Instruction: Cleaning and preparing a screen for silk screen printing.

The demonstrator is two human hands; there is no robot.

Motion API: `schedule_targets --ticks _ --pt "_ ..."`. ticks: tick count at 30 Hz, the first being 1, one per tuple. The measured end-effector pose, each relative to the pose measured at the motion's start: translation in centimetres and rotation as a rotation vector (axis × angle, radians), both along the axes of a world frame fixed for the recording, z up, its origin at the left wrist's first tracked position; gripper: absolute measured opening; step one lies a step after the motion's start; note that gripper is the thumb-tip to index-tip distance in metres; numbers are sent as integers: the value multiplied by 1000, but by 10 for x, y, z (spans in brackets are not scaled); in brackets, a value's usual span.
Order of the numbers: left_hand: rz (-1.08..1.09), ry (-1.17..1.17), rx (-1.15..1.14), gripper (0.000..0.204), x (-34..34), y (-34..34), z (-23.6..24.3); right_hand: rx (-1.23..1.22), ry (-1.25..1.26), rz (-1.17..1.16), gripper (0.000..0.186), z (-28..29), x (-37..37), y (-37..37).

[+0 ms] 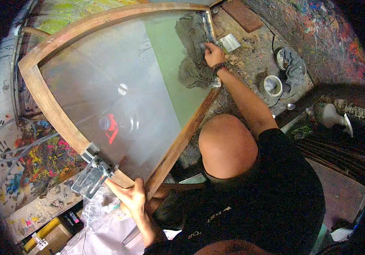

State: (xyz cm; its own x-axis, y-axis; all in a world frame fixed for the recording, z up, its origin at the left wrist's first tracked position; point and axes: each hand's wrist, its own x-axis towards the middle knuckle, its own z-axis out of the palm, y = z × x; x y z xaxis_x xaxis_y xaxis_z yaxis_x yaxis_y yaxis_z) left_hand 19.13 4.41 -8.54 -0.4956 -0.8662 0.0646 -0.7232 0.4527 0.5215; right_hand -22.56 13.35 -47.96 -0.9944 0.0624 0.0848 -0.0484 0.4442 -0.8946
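Observation:
A large wooden screen frame (61,123) with translucent mesh is held tilted in front of me. My left hand (135,195) grips its lower corner, just below a metal hinge clamp (93,174). My right hand (213,54) is closed at the mesh's upper right, beside a smeared dark grey patch (189,70) on a green band (165,93); what its fingers hold is too small to make out. A small pale card (230,43) lies just right of that hand.
My bare knee (227,148) rises below my right forearm. The grimy ledge (257,55) at right holds a brick (242,15), a white cup (278,87) and grey rags (293,70). A white funnel-like object (329,114) sits farther right. Paint-splattered boards (33,165) are at left.

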Motion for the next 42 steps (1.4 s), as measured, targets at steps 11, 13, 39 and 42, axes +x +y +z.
schedule_targets --ticks 11,13,39,42 --pt "-71 -39 -42 102 12 -10 -6 -77 -194 50 30 18 -21 -2" --pt "-51 -31 -37 102 10 -8 -4 -39 -56 -20 30 19 -25 -2" --pt "100 -143 64 100 -7 5 13 -72 -159 -13 29 16 -40 -2" --pt "106 -182 54 100 -4 3 11 -196 -59 -106 29 13 -42 -3"
